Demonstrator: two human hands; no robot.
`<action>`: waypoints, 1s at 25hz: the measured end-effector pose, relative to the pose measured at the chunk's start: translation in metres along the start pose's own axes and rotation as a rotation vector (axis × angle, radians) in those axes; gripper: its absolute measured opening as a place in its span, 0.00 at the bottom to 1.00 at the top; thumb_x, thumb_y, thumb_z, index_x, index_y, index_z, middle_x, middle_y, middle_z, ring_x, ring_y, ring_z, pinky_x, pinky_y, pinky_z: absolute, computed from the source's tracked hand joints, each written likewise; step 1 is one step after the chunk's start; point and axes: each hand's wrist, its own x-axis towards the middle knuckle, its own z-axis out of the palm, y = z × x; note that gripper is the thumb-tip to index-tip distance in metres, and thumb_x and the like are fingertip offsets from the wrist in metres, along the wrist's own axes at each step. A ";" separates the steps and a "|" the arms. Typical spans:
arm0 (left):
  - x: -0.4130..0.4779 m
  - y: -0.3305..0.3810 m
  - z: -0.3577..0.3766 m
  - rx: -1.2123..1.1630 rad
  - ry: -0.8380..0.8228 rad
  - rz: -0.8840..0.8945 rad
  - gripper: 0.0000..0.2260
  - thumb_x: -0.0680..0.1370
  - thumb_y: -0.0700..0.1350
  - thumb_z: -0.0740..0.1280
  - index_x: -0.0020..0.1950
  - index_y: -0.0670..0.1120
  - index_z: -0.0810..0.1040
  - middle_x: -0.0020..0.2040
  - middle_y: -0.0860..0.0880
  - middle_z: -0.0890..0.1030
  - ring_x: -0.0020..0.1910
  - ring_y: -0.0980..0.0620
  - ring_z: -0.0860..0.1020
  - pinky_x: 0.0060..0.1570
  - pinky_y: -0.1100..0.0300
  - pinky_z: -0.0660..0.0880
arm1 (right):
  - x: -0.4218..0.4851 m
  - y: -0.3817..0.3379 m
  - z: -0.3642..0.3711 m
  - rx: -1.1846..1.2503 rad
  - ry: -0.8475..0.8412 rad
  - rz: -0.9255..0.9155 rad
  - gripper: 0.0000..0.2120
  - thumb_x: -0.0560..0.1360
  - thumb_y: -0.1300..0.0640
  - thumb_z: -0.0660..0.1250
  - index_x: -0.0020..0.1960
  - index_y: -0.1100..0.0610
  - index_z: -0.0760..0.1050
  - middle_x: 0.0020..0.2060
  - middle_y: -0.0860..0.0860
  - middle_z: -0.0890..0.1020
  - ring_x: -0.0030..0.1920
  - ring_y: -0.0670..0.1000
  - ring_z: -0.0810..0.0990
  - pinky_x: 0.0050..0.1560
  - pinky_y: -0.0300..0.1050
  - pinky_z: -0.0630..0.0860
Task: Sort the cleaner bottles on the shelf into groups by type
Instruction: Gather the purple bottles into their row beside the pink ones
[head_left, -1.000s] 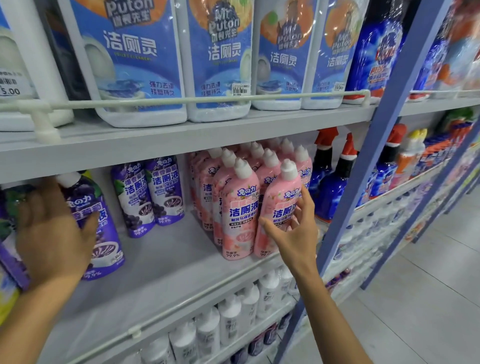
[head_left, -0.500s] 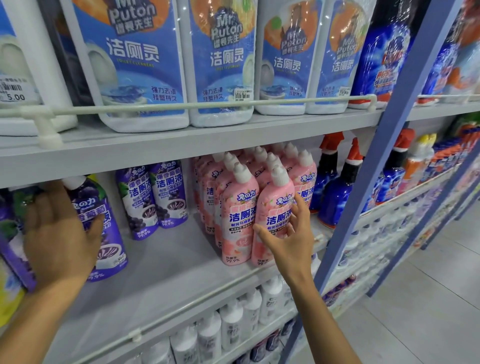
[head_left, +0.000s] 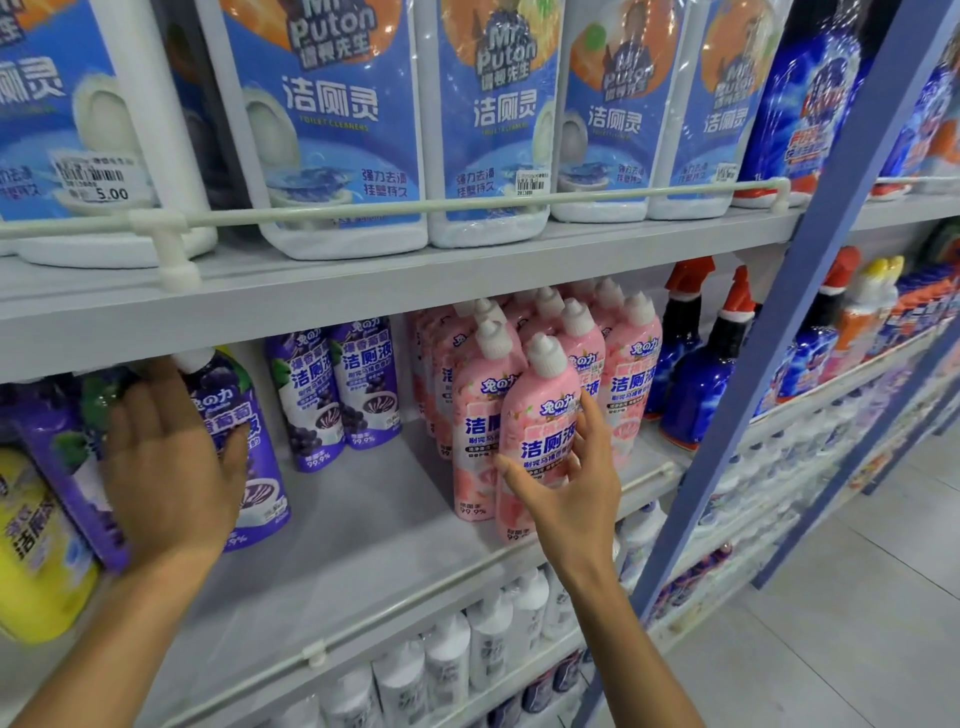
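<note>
Setting: shop aisle; grey metal shelf (head_left: 363, 519) with a low front rail, large white jugs with blue labels (head_left: 332, 130) on the tier above.
Right hand (head_left: 566, 483): fingers nearly straight along one side of the front pink plastic squeeze bottle (head_left: 535, 395), thumb across its label; it touches the bottle and is not clenched round it.
Front pink bottle: against the right palm, at the shelf's front edge; long axis near upright, white nozzle cap leaning slightly to the thumb side, label facing outward.
Left hand (head_left: 166, 467): flat, fingers straight, pressing on a purple grape-label bottle (head_left: 260, 499).
Purple bottle: under the left palm; long axis slanted, cap just past the fingertips, base to the thumb side.
Progress: apparently mid-way. The packed pink bottles (head_left: 631, 374) stand grouped just behind the right fingers, with blue spray bottles (head_left: 701, 379) beyond them.
Remaining: two upright purple bottles (head_left: 337, 395) stand apart, between the hands; a yellow bottle (head_left: 36, 561) lies beyond the left little finger, beside the purple ones.
</note>
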 end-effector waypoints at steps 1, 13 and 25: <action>-0.001 0.002 0.000 -0.013 0.008 0.001 0.41 0.72 0.39 0.78 0.77 0.35 0.57 0.62 0.27 0.70 0.59 0.27 0.70 0.55 0.31 0.71 | -0.001 -0.001 0.002 0.002 -0.005 -0.002 0.50 0.66 0.46 0.84 0.81 0.43 0.60 0.74 0.40 0.71 0.73 0.43 0.72 0.71 0.57 0.75; -0.050 0.122 0.010 -0.861 -0.423 -0.114 0.23 0.74 0.45 0.77 0.68 0.50 0.76 0.59 0.57 0.80 0.56 0.59 0.79 0.61 0.56 0.78 | -0.004 -0.004 0.003 -0.053 -0.045 -0.031 0.51 0.68 0.41 0.81 0.83 0.45 0.56 0.77 0.42 0.68 0.76 0.48 0.70 0.71 0.59 0.74; -0.050 0.170 0.071 -0.965 -0.483 -0.329 0.18 0.69 0.45 0.82 0.55 0.49 0.79 0.45 0.50 0.83 0.42 0.49 0.83 0.41 0.55 0.82 | 0.008 -0.001 -0.017 -0.101 -0.024 -0.002 0.51 0.67 0.43 0.83 0.81 0.39 0.56 0.75 0.43 0.71 0.72 0.44 0.73 0.69 0.53 0.76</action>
